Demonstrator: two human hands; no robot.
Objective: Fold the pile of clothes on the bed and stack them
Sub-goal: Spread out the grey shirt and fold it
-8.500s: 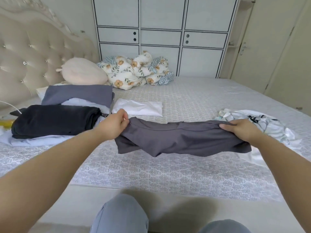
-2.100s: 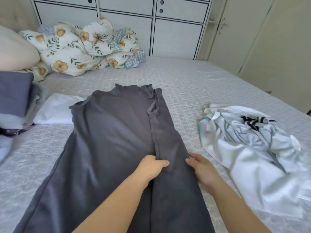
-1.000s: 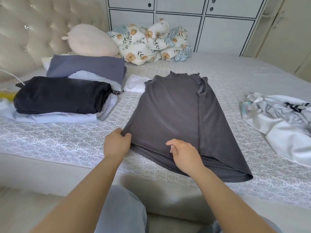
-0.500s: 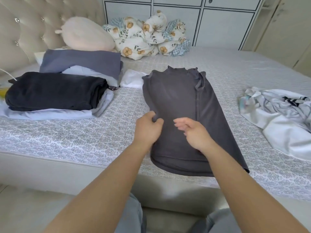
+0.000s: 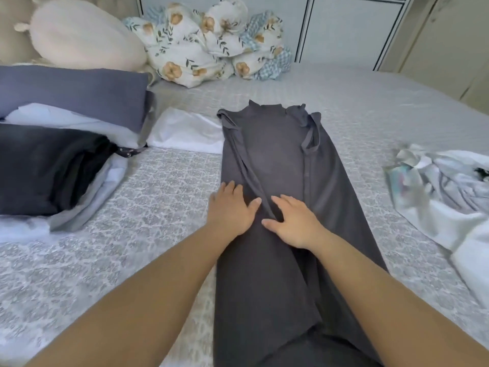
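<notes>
We're flattening the grey garment point(image 5: 280, 181), lying lengthwise on the bed point(image 5: 164, 181) w/ both sides folded in. Left hand point(image 5: 231, 207) & right hand point(image 5: 293, 221) are resting palms-down on it, fingers straight, gripping nothing, prob. pressing the overlap so the long folds are staying put. Left of the left hand: folded stack point(image 5: 53, 165), dark item on top. Right of the right hand: unfolded pile point(image 5: 444, 197) waiting. No containers showing.

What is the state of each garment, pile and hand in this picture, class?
Dark grey garment: spread lengthwise, both sides folded in.
Left hand: open, pressing it flat.
Right hand: open, pressing it flat.
Black garment: folded, stacked.
Blue-grey garment: folded, stacked.
White clothes pile: crumpled, unfolded.
</notes>
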